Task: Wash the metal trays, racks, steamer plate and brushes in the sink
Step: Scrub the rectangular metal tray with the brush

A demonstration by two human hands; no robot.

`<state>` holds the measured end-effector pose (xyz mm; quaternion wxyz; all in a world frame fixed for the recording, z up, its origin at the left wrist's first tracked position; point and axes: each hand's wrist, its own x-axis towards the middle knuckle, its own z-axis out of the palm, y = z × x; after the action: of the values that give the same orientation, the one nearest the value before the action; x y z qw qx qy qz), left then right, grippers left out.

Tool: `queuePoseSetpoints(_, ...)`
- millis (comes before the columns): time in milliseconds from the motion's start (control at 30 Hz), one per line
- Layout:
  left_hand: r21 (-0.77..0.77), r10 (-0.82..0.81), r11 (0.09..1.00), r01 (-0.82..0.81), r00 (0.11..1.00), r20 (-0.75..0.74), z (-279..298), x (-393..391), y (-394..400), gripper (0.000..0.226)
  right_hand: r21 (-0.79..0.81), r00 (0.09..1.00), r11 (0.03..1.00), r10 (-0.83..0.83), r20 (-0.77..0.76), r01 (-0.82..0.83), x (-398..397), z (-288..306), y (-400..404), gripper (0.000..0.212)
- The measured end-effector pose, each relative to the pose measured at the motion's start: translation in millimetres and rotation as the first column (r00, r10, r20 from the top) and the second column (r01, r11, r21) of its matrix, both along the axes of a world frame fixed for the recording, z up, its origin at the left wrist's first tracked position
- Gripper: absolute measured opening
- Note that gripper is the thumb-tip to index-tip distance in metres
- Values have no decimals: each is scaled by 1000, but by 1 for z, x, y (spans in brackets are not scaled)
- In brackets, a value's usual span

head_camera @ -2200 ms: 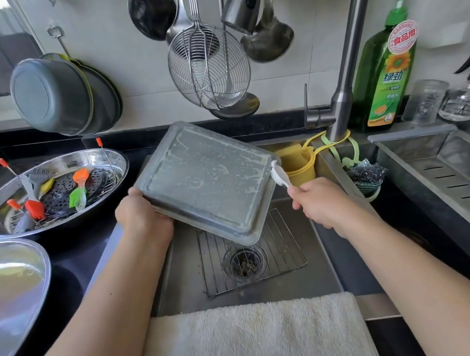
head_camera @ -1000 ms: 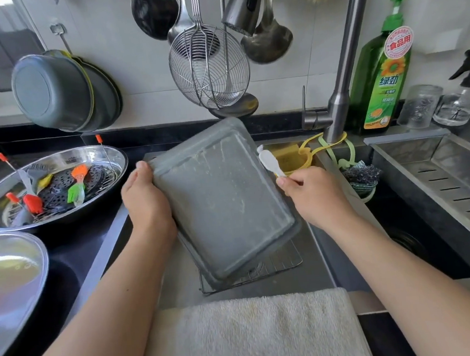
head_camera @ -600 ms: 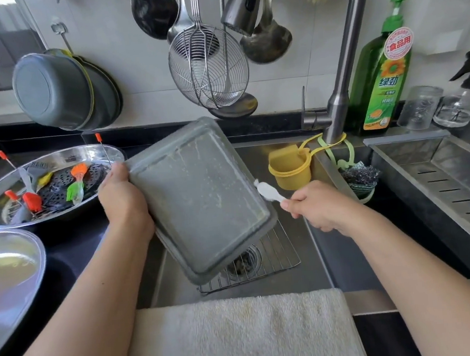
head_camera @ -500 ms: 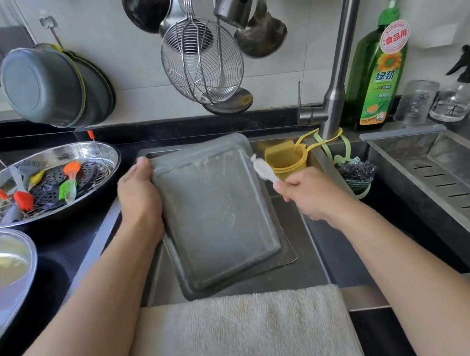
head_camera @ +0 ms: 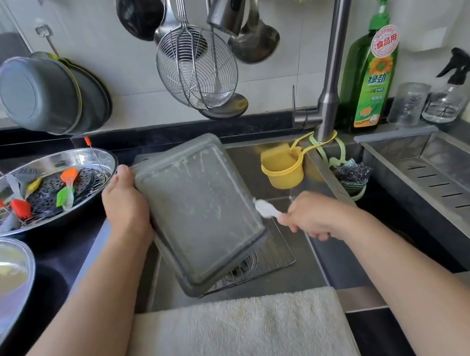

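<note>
Head view: the left hand (head_camera: 126,209) grips the metal tray (head_camera: 199,210) by its edge at about nine o'clock, thumb lying over the rim and the other fingers hidden behind it. The right hand (head_camera: 310,216) is curled round the handle of a small white brush (head_camera: 264,209), whose bristled head touches the tray's right edge at roughly three o'clock.

The tray is held tilted above the sink (head_camera: 303,269), its underside facing the camera and streaked with pale suds. Its long axis runs from about eleven o'clock, near the back of the basin, down to five o'clock, where the low corner hangs over the wire rack (head_camera: 270,257) lying on the sink floor by the drain. Whether that corner touches the rack I cannot tell.

By my reading the job is at an early stage. This one tray is soaped and being scrubbed along its rim, with no water running over it, so it seems not yet rinsed. The rack beneath it looks untouched. At nine o'clock on the dark counter a round steel basin (head_camera: 109,164) holds the perforated steamer plate (head_camera: 46,196) with the coloured silicone brushes (head_camera: 67,191) lying on it, all apparently waiting. A second steel basin (head_camera: 20,256) sits at about eight o'clock. The drainer (head_camera: 439,169) at three o'clock holds nothing washed that I can see.
</note>
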<state>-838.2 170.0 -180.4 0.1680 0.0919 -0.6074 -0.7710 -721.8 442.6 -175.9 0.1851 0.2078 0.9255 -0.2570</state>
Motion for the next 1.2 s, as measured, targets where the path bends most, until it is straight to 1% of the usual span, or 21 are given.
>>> queuePoseSetpoints(33, -37, -36, 999, 36, 999, -4, -2, -2, 0, 39, 80, 999, 997, 9, 32, -12, -2, -2, 0, 44)
queuePoseSetpoints(67, -86, -78, 993, 78, 997, 9, -4, -3, 2, 42, 124, 1000, 992, -23, -2, 23, -6, -4, 3, 43)
queuePoseSetpoints(133, -243, -140, 959, 147, 989, 47, -7, -3, 8, 46, 108, 976, 982, -137, -171, 156, -12, -6, 12, 40)
queuePoseSetpoints(200, -433, -162, 886, 166, 986, 46, -7, 1, 14, 68, 83, 918, 969, -189, -350, 231, -16, -7, 19, 41)
queuePoseSetpoints(233, -501, -175, 849, 165, 984, 27, -7, 5, 17, 74, 61, 894, 969, -196, -403, 240, -16, -7, 19, 42)
queuePoseSetpoints(267, -555, -185, 818, 150, 983, -8, -7, 8, 20, 72, 24, 874, 972, -198, -443, 233, -16, -7, 17, 42)
queuePoseSetpoints(300, -594, -201, 793, 136, 978, -44, -7, 12, 24, 63, -19, 860, 976, -201, -469, 218, -15, -6, 14, 43)
queuePoseSetpoints(367, -646, -301, 742, 179, 950, -82, -8, 22, 34, 53, -84, 829, 978, -207, -519, 191, -12, -4, 9, 47)
queuePoseSetpoints(433, -692, -417, 679, 242, 904, -93, -8, 28, 40, 53, -120, 776, 974, -226, -588, 193, -11, 0, 8, 49)
queuePoseSetpoints(533, -721, -534, 607, 335, 844, -58, -6, 32, 43, 45, -123, 673, 967, -245, -698, 225, -12, 4, 9, 50)
queuePoseSetpoints(600, -672, -609, 591, 446, 793, -10, -3, 36, 42, 40, -123, 615, 960, -256, -746, 250, -12, 4, 11, 51)
queuePoseSetpoints(667, -492, -659, 640, 590, 751, 42, -3, 36, 39, 31, -118, 555, 956, -253, -793, 267, -13, 5, 13, 51)
queuePoseSetpoints(733, -310, -667, 690, 654, 741, 79, 1, 36, 34, 17, -117, 503, 955, -244, -829, 271, -13, 6, 15, 50)
queuePoseSetpoints(800, -319, -647, 696, 644, 755, 112, 3, 32, 28, 9, -128, 491, 954, -251, -834, 270, -12, 6, 14, 49)
queuePoseSetpoints(867, -365, -620, 685, 631, 768, 162, 2, 27, 21, 19, -136, 499, 956, -254, -828, 261, -11, 6, 11, 49)
queuePoseSetpoints(933, -358, -536, 738, 572, 819, 203, 2, 24, 19, 28, -142, 509, 957, -256, -822, 253, -10, 6, 9, 49)
queuePoseSetpoints(1033, -291, -370, 840, 458, 876, 308, -6, 15, 17, 25, -146, 512, 957, -258, -819, 250, -10, 5, 9, 49)
queuePoseSetpoints(1067, -250, -333, 862, 441, 865, 376, -12, 11, 15, 24, -147, 515, 958, -259, -817, 247, -10, 4, 9, 48)
queuePoseSetpoints(1100, -185, -330, 874, 449, 829, 452, -17, 9, 14, 25, -146, 519, 959, -256, -816, 244, -11, 4, 8, 48)
queuePoseSetpoints(1133, -108, -354, 872, 477, 769, 532, -20, 9, 15, 28, -145, 524, 960, -253, -813, 240, -12, 3, 8, 48)
queuePoseSetpoints(1200, 19, -414, 852, 523, 652, 635, -24, 10, 20, 45, -136, 539, 963, -244, -806, 231, -13, 1, 6, 49)
